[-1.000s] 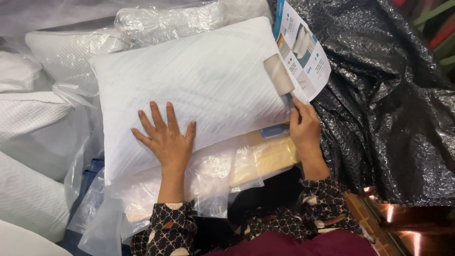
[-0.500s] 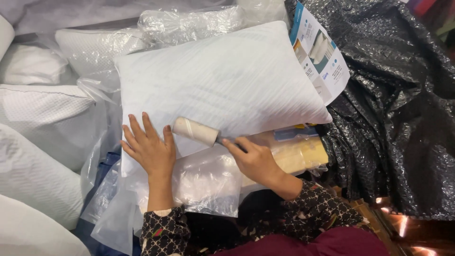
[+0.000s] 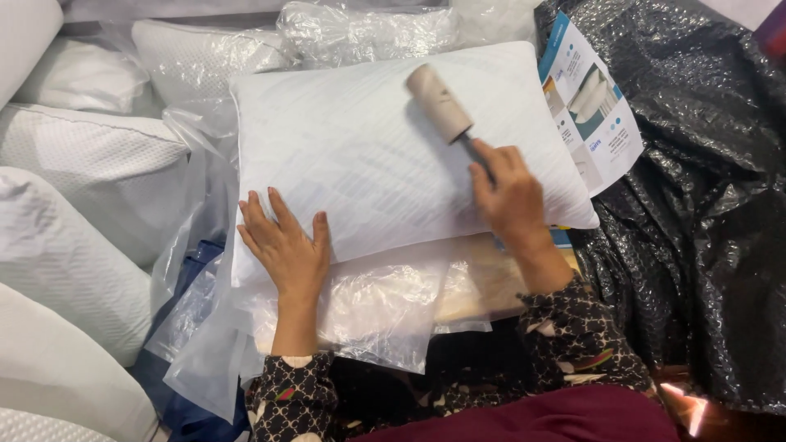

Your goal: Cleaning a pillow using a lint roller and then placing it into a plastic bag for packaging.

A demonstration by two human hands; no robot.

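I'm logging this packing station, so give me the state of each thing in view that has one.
White pillow: unbagged, lying flat on the pile.
Lint roller: gripped by its handle, roll lying on the pillow.
Right hand: closed around the roller handle.
Left hand: open, palm flat on the pillow's edge.
Clear plastic bag: crumpled, under the pillow.
Printed leaflet: lying face up on the black plastic sheet.

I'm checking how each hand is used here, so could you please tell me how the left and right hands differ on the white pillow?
The left hand lies flat with fingers spread on the white pillow's near edge, holding nothing. The right hand is closed around the dark handle of a lint roller and sits farther right. The left hand presses the pillow directly; the right hand meets it through the roller's pale head. Both come out of dark patterned sleeves.
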